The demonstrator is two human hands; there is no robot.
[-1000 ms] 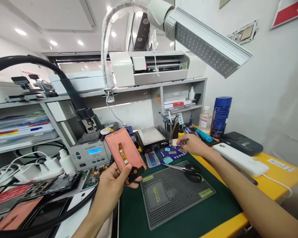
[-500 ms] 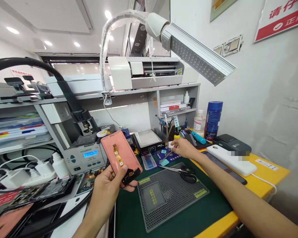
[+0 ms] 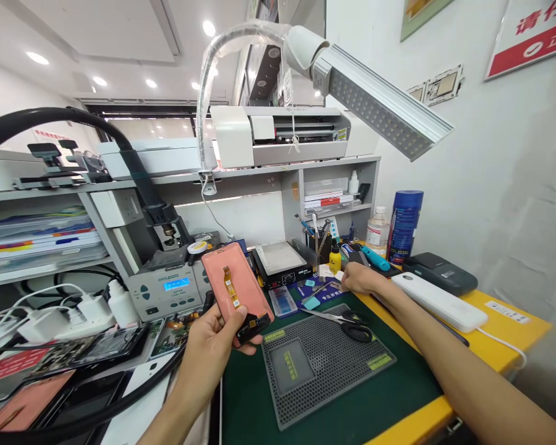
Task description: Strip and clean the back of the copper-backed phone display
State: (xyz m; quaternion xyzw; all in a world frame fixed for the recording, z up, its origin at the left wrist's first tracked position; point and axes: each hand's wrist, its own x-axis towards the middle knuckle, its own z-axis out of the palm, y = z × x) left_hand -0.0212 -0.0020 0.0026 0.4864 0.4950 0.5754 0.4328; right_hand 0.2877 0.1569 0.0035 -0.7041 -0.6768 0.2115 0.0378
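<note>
My left hand [image 3: 220, 330] grips a phone screen [image 3: 235, 283] by its lower end, thumb on top and fingers beneath. The screen's pink back faces me, tilted, with a gold ribbon cable [image 3: 230, 287] on it and a black strip at the bottom. At the far right of the mat, my right hand [image 3: 359, 278] reaches down with its fingers curled together; the fingertips are partly hidden, and I cannot make out what they hold. Close by are a yellow bottle [image 3: 335, 258], a white piece [image 3: 325, 271] and tweezers [image 3: 315, 290]. Black-handled scissors [image 3: 356, 326] lie open on the grey perforated pad [image 3: 324, 371].
A flat heating plate [image 3: 280, 259] stands behind the pad. On the left are a hot-air station [image 3: 173, 287] with a black hose and several phone parts. A white power bank [image 3: 438, 300] lies on the right. An LED lamp [image 3: 384, 99] hangs overhead.
My right hand has moved right, away from the white piece, which now lies by the yellow bottle. The whole view has shifted slightly; my left hand still holds the screen.
</note>
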